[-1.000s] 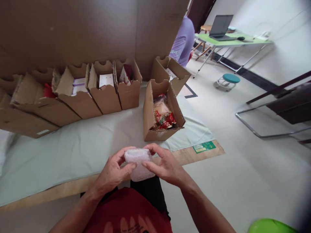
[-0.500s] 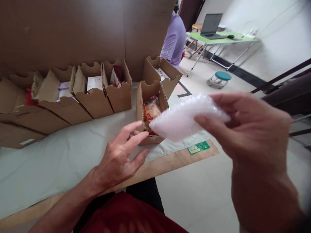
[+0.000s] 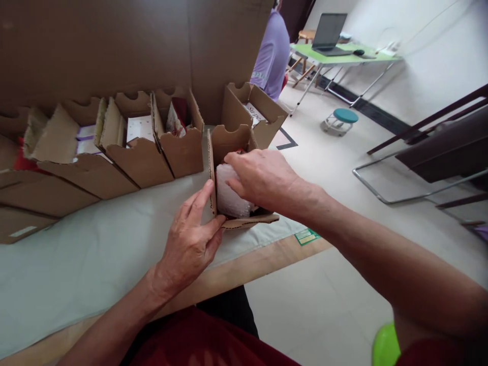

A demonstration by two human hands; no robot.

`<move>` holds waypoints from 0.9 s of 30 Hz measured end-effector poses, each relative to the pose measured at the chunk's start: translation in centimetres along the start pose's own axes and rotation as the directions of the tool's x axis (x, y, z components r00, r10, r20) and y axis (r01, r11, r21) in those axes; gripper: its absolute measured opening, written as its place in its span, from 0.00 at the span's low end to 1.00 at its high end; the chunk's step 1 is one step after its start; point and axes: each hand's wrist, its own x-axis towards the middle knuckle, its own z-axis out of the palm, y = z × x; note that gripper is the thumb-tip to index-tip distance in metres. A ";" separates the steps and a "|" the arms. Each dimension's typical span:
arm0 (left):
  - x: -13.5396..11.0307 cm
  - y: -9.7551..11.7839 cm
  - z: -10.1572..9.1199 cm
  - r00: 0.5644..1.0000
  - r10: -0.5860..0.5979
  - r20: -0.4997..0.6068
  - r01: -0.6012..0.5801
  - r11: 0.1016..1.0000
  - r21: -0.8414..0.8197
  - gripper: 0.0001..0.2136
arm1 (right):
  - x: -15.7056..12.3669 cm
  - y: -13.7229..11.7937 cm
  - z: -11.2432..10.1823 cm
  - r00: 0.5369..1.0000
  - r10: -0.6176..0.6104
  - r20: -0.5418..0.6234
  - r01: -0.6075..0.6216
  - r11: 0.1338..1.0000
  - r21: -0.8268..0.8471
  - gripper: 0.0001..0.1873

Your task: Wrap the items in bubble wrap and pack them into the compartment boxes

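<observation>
My right hand (image 3: 259, 175) reaches into a small open cardboard box (image 3: 231, 136) and grips a white bubble-wrap packet (image 3: 232, 195) by its upper edge. The packet sits inside the box, over contents of which only bits of red show. With fingers apart, my left hand (image 3: 194, 229) rests against the box's near left corner, fingertips touching its side and front edge. The box stands on a pale cloth (image 3: 125, 244) close to the table's wooden edge (image 3: 247, 269).
A row of cardboard boxes (image 3: 139, 168) with packets inside lines the left, before a tall cardboard panel (image 3: 133, 46). Another box (image 3: 263, 107) stands behind mine. A person in a purple shirt (image 3: 272, 56), a laptop table (image 3: 343, 58), a teal stool (image 3: 345, 116) and a dark chair (image 3: 438, 152) are beyond.
My right hand has carried the bubble-wrap packet leftward and down into the box, covering the red-and-clear package. My left hand has moved onto the box's corner.
</observation>
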 end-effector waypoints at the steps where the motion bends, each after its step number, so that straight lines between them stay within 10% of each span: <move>1: 0.0 0.0 0.1 1.000 -0.007 -0.002 0.007 1.000 -0.005 0.08 | 0.5 -0.3 -0.1 0.999 -0.017 0.031 0.018 0.999 -0.026 0.10; 10: -0.3 -0.4 0.9 0.998 -0.004 -0.063 0.002 1.000 -0.026 0.08 | 2.4 -1.1 2.7 0.977 -0.014 0.211 0.015 1.000 -0.002 0.15; 20: -0.2 -0.6 1.3 0.995 -0.013 -0.098 0.009 0.999 -0.040 0.08 | 2.5 -2.1 0.6 0.883 -0.010 0.469 0.048 0.996 -0.069 0.15; 27: -0.3 -0.7 1.5 0.995 -0.020 -0.098 0.016 0.999 -0.039 0.07 | 2.6 -2.5 3.7 0.898 -0.044 0.438 0.049 0.999 0.001 0.10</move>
